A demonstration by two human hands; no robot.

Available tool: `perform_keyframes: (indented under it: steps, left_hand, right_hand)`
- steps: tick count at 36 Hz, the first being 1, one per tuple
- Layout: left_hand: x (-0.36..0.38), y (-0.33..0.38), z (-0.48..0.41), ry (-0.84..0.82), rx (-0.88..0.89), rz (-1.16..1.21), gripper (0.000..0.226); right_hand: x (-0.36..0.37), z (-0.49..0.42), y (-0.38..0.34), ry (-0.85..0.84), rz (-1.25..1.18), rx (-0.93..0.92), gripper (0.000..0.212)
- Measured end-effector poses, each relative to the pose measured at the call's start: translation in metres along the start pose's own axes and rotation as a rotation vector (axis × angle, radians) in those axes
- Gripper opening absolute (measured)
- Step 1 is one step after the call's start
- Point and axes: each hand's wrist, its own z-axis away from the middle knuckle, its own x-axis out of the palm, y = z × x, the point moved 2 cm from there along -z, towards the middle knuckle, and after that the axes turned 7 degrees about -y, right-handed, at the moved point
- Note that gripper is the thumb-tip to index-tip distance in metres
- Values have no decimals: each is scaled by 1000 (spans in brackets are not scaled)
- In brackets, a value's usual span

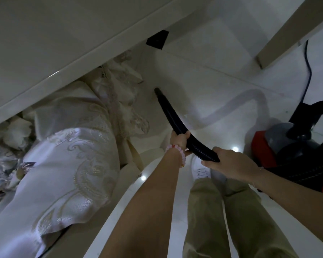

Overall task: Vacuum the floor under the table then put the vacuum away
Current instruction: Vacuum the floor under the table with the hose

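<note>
Beside the glossy white table (63, 43), one black tapered plastic vacuum nozzle (168, 112) slants forward and left over the pale tiled floor (213, 81), its tip pointing away from the person and near one cream embroidered chair cover (73, 146). Both hands hold it: the left hand (179, 141), nearer the tip, wraps the nozzle's base, and the right hand (229, 164) curls round the ribbed black hose (199, 148) behind. One red-and-grey canister vacuum (280, 144) sits on the floor to the right

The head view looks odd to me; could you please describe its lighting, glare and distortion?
Head view: dim, greyish light; small bright glare spots on the glossy floor tiles; wide-angle distortion bows the table edge; the black vacuum hose looks fairly sharp.
</note>
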Motion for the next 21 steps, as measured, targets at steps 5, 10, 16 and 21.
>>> perform_keyframes:
  steps: [5, 10, 16, 21]
  left_hand:
    - [9, -20, 8, 22, -27, 12, 43]
    - [8, -44, 15, 84, -62, 82, 45]
    - [4, -52, 20, 238, -92, -9, 45]
    - [4, -36, 7, 296, -19, -53, 41]
  right_hand:
    - [2, 18, 8, 11, 74, 20, 47]
    - [12, 25, 15, -88, 154, 68, 46]
    - [22, 21, 16, -142, 171, 69, 47]
    - [17, 17, 8, -77, -53, 76, 41]
